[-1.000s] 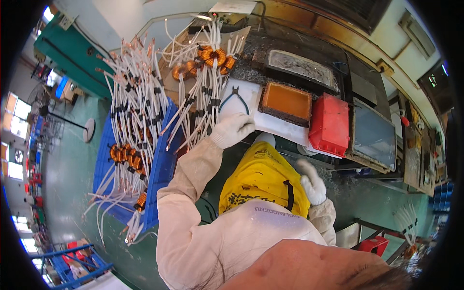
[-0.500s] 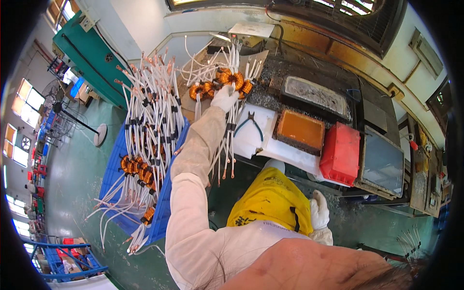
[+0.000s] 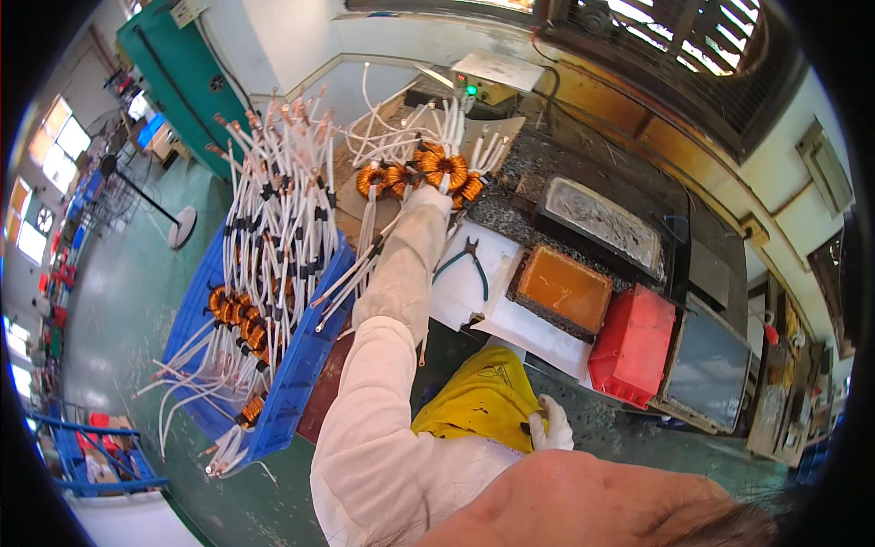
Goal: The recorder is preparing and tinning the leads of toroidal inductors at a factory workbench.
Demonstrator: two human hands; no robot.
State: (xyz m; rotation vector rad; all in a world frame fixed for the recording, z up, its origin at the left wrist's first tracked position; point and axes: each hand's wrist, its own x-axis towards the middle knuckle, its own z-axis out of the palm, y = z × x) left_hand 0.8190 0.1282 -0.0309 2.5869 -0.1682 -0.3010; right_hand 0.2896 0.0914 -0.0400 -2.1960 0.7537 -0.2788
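Note:
My left hand [image 3: 428,197], in a white glove, reaches over the workbench and is closed at a copper-wound ring coil [image 3: 444,168]; the sleeve hides part of the fingers. White leads with bare copper ends run up from this coil, and more leads trail down beside my forearm. Further ring coils [image 3: 372,180] lie right next to it on a brown board. My right hand [image 3: 552,425], also gloved, hangs low beside the yellow apron [image 3: 478,392]. Its fingers look loosely apart, with nothing seen in them.
A blue crate [image 3: 305,387] full of leaded coils stands left. Cutting pliers [image 3: 468,263] lie on white sheeting. Rightward are an orange-brown filled tray [image 3: 563,290], a grey-surfaced metal pot [image 3: 602,223] and a red bin [image 3: 633,346]. Behind the coils is a box with a green light [image 3: 471,90].
My left hand stays at the coil, while the leads that hung right of my forearm now mostly trail to its left. My right hand has dropped closer to the apron. The view has shifted slightly.

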